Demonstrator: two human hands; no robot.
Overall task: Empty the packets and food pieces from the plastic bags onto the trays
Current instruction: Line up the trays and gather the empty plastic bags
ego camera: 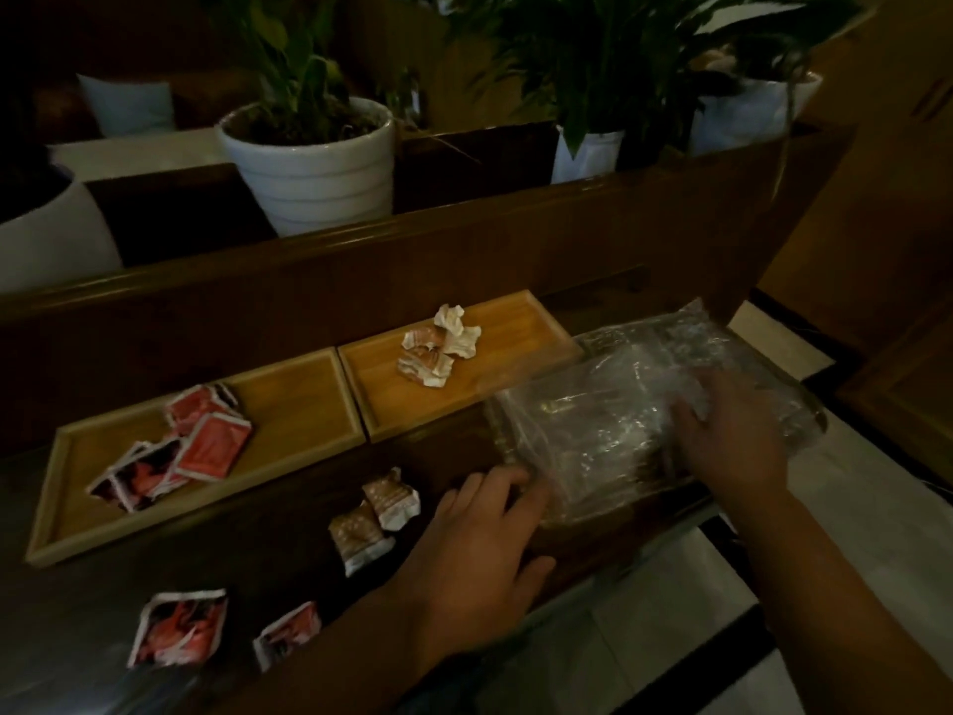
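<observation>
I log one clear crinkled plastic bag (619,405), gripped by my right hand (732,436); left hand (479,539) released, fingertips touching it. Two wooden trays (304,399).

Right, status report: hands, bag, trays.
Both hands, left hand and right hand, on clear plastic bag. Packets in left tray and right tray. Loose packets on counter, none blocking.
</observation>
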